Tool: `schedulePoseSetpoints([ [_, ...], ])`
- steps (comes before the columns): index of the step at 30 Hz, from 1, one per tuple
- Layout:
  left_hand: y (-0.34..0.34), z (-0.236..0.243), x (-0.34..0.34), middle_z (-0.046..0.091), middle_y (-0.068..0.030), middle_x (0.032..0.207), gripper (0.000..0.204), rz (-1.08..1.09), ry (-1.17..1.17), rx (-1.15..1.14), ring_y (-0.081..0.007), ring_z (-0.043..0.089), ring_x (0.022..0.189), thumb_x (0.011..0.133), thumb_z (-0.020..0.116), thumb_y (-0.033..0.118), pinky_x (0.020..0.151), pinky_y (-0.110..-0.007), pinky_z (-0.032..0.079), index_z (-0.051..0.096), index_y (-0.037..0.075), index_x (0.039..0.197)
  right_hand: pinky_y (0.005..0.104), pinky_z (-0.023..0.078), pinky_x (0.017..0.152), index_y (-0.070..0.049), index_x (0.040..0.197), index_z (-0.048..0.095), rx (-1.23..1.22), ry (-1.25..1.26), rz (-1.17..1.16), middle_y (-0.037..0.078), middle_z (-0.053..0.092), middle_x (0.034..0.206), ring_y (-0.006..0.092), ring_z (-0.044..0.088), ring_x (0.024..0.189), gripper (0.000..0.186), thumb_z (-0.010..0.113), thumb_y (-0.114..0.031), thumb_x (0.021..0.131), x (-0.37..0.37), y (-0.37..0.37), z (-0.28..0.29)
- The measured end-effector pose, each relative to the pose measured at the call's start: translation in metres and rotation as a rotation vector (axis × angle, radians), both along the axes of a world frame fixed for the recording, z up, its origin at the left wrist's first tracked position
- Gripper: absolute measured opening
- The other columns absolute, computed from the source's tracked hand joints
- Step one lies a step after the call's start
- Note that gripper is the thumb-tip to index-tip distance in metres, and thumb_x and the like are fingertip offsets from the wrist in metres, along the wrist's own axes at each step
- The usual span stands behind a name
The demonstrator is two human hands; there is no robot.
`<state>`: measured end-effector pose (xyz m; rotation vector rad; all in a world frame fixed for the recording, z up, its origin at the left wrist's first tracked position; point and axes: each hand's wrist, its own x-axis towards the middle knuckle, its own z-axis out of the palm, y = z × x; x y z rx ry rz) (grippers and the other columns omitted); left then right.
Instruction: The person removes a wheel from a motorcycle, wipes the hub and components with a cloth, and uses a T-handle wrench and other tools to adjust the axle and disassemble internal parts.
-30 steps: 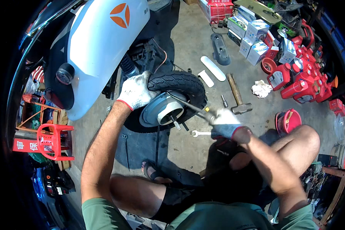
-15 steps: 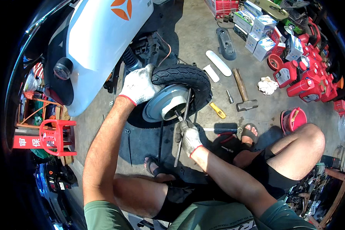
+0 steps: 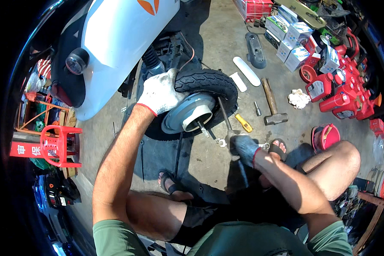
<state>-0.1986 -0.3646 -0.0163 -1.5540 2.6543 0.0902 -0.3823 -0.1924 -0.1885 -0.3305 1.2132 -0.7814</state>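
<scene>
A black scooter tire point(image 3: 211, 82) sits partly off a grey wheel hub point(image 3: 173, 120), whose axle point(image 3: 202, 128) points toward me. My left hand point(image 3: 161, 91), in a white knit glove with a red cuff, is closed over the tire's left side. In my gloved right hand point(image 3: 243, 149) is a long metal tire lever point(image 3: 224, 112). Its far end reaches in between the tire's right part and the hub, while its near end sticks out below my fist toward my lap.
Right of the wheel lie a yellow-handled screwdriver point(image 3: 243, 123), a socket point(image 3: 257, 108), a hammer point(image 3: 271, 102) and a wrench point(image 3: 221, 143). Red bottles point(image 3: 324, 87) and boxes point(image 3: 296, 58) crowd the far right. A white scooter body point(image 3: 115, 55) stands at left, beyond a red plastic chair point(image 3: 57, 147).
My right hand has swung right and toward me with the lever, whose near end now tilts away from the hub. My left hand still grips the tire. The whole view has shifted slightly.
</scene>
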Motion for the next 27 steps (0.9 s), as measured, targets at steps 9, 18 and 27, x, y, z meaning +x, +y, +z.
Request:
schedulePoseSetpoints([
  [9,0.011,-0.007,0.017,0.065,-0.0286,0.106,0.073,0.031,0.053,-0.022,-0.0405,0.065,0.102,0.074,0.074,0.046,0.089,-0.044,0.052,0.054,-0.004,0.123,0.0299,0.031,0.048,-0.009,0.069,0.053,-0.065,0.249,0.41,-0.001,0.048,0.059,0.0115,0.043,0.051,0.031,0.054,-0.027,0.096,-0.067,-0.033,0.042],
  [18,0.015,-0.01,0.018,0.067,-0.0266,0.1,0.065,-0.027,0.089,-0.101,-0.0374,0.068,0.094,0.073,0.076,0.041,0.084,-0.042,0.054,0.059,-0.005,0.115,0.0393,0.049,0.056,0.001,0.083,0.064,-0.672,1.029,1.271,0.012,0.063,0.067,0.0239,0.061,0.059,0.031,0.053,-0.026,0.093,-0.117,-0.09,0.102],
  [27,0.011,-0.008,0.023,0.062,-0.0282,0.114,0.079,0.027,0.093,0.012,-0.0386,0.062,0.109,0.072,0.077,0.042,0.095,-0.042,0.05,0.048,-0.004,0.13,0.0466,0.056,0.07,-0.004,0.1,0.071,-0.785,1.791,1.23,0.02,0.07,0.086,0.037,0.07,0.081,0.022,0.058,-0.015,0.085,-0.1,-0.09,0.167],
])
